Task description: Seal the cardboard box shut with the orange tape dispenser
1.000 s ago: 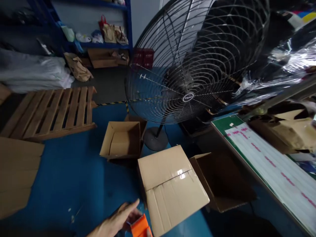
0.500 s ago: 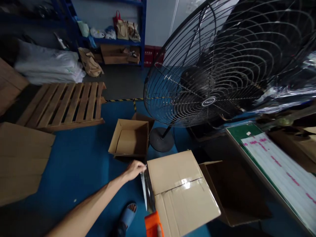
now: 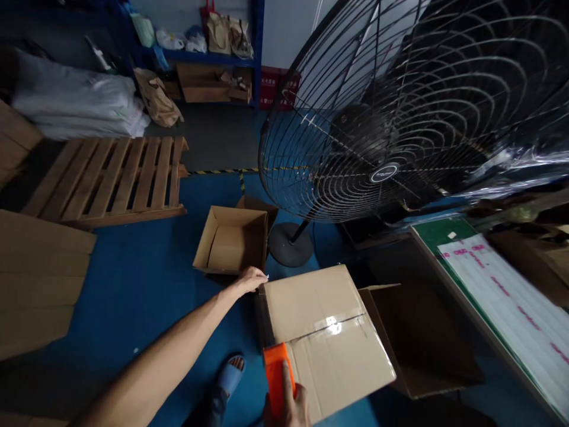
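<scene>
A closed cardboard box point(image 3: 331, 338) stands in front of me, with shiny clear tape along its top seam. My right hand point(image 3: 293, 403) grips an orange tape dispenser point(image 3: 276, 373) at the box's near left edge. At the far left corner of the box, my left hand point(image 3: 251, 280) is closed in a pinch on the end of the tape point(image 3: 267, 277). The tape strip between the two hands lies along the left edge and is hard to make out.
A large black fan point(image 3: 382, 172) rises beyond the box on a round base point(image 3: 291, 244). Open cartons stand ahead point(image 3: 233, 240) and to the right point(image 3: 422, 344). A wooden pallet point(image 3: 115, 178) lies at left, and a green-edged board point(image 3: 502, 308) runs along the right.
My right hand has come up into view with the orange dispenser, now over the box's left edge. My left hand has moved slightly up and right to the box's far corner, still pinching the tape.
</scene>
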Demonstrator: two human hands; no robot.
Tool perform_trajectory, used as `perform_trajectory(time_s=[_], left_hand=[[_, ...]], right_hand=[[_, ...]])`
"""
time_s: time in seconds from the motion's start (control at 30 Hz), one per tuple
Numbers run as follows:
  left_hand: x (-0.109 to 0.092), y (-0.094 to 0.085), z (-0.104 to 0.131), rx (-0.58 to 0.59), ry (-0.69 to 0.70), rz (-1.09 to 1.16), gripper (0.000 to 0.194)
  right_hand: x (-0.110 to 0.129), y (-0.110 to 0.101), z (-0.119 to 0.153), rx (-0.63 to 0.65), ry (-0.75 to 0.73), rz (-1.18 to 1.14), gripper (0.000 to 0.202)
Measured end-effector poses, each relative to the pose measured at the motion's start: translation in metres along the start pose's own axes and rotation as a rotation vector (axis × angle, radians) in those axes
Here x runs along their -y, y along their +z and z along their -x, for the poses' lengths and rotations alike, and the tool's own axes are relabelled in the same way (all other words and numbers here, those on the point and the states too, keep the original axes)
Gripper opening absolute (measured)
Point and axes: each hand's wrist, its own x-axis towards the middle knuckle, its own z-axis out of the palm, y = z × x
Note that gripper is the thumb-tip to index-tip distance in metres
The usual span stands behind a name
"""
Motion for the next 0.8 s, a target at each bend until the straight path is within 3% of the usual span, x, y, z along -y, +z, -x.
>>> perform_trajectory(time_s=[0.17, 0.27, 0.33, 0.43, 0.57, 0.67, 0.8], left_hand=[[0.001, -0.005, -0.007, 0.002, 0.036, -0.175, 0.032], [-0.007, -0.006, -0.004, -0.072, 0.126, -0.308, 0.037], [-0.015, 0.005, 0.002, -0.149, 0.256, -0.391, 0.050], [-0.024, 0.040, 0.014, -0.179, 0.478, -0.495, 0.069], [-0.020, 0.084, 0.019, -0.217, 0.558, -0.587, 0.071], [-0.013, 0.094, 0.014, -0.280, 0.567, -0.634, 0.072], [-0.008, 0.093, 0.008, -0.313, 0.574, -0.684, 0.072]], right_hand=[[0.001, 0.001, -0.001, 0.002, 0.023, 0.031, 0.051], [0.000, -0.001, -0.001, 0.036, 0.019, 0.034, 0.052], [0.000, -0.003, -0.002, 0.058, 0.013, 0.031, 0.054], [0.002, -0.010, -0.003, 0.055, -0.033, 0.018, 0.054], [0.005, -0.017, -0.002, 0.042, -0.081, 0.043, 0.055], [-0.008, -0.016, 0.010, 0.081, -0.047, 0.014, 0.055], [-0.056, -0.013, 0.046, 0.213, -0.026, -0.162, 0.050]])
